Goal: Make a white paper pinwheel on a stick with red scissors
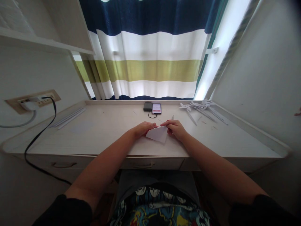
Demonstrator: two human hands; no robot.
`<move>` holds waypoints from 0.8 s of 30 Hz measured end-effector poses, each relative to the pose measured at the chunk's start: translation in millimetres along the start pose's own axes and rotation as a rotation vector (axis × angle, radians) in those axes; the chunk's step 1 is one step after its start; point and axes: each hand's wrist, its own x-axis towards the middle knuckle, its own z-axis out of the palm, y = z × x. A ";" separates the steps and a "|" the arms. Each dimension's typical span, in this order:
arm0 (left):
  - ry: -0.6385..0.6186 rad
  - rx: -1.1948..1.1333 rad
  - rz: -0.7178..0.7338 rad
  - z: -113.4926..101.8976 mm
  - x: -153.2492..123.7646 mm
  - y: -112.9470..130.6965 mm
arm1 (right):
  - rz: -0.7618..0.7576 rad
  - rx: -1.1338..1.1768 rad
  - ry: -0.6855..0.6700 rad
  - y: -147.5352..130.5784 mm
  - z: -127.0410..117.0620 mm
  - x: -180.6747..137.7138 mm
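A white piece of paper (158, 135) with a slanted, folded-looking top edge is held tilted just above the desk's front half. My left hand (144, 128) is closed on its left side, thumb near the upper edge. At the upper right corner, my right hand (175, 129) pinches the same paper, its index finger lying along the edge. Just behind the right hand, a pale pointed thing (173, 117) sticks up beside a bit of red; the hand hides the rest, so I cannot tell its kind.
Paper pinwheels on rolled paper sticks (204, 108) lie at the back right, with small scraps near them. A phone (156, 108) is cabled to a dark box (147, 107) at the back. Paper strips (70, 117) lie at the left. A black cable (35, 138) hangs over the desk's left end.
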 end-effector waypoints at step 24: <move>-0.158 0.189 0.095 4.6 -4.5 0.5 | -0.079 0.044 0.004 2.1 37.0 23.8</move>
